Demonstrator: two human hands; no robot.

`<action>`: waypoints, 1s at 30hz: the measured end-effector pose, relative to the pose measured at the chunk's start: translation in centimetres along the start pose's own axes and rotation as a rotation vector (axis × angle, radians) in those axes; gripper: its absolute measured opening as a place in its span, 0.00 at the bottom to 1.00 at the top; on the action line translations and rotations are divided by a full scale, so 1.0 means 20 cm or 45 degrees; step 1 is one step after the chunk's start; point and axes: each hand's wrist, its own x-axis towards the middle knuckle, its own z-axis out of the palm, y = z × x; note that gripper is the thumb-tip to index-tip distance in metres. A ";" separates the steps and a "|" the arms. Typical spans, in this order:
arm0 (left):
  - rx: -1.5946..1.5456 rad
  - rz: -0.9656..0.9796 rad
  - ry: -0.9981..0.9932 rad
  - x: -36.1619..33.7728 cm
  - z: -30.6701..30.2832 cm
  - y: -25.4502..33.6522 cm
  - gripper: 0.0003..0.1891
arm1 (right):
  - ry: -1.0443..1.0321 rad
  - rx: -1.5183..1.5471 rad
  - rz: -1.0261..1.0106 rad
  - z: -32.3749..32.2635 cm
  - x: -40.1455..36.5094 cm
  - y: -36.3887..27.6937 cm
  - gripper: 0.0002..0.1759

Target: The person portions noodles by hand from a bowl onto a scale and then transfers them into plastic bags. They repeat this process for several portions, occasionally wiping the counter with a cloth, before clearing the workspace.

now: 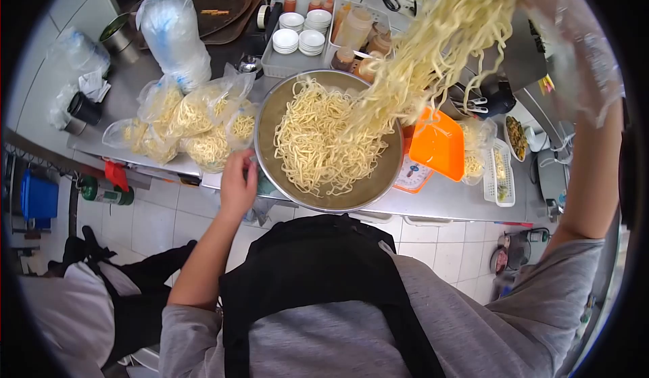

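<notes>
A wide metal bowl holds a heap of pale noodles. High above its right side, a long bunch of noodles hangs from my right hand, which is inside a clear plastic glove or bag. The lower strands reach down to the heap. My left hand is beside the bowl's left rim, fingers loosely curled, with nothing visible in it. Just left of it lie tied plastic bags of noodles. An orange tray sits tilted on a scale right of the bowl.
Behind the bowl are stacked white dishes, sauce bottles and a tall bag of plastic. A white basket and a dish of food stand at the right. Another person is at the lower left.
</notes>
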 end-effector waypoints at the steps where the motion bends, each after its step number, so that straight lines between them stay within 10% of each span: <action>1: -0.016 0.011 -0.010 -0.04 0.01 -0.02 0.15 | 0.066 -0.032 -0.002 -0.07 0.02 -0.02 0.28; 3: 0.447 0.302 -0.149 -0.09 0.02 -0.05 0.18 | 0.168 -0.106 -0.008 -0.17 0.04 -0.05 0.28; 19: 0.145 0.224 -0.377 -0.06 -0.02 -0.18 0.26 | 0.172 -0.403 0.085 -0.19 -0.01 -0.10 0.27; 25: -0.288 0.032 -0.200 -0.02 0.02 0.03 0.33 | -0.934 0.080 0.532 1.02 -0.35 0.20 0.34; 27: -0.330 0.052 -0.224 0.00 0.05 0.03 0.34 | -0.758 -0.034 0.243 1.60 -0.65 0.45 0.37; 30: -0.412 0.029 -0.285 0.03 0.07 0.02 0.36 | -0.773 -0.044 0.159 1.58 -0.58 0.48 0.30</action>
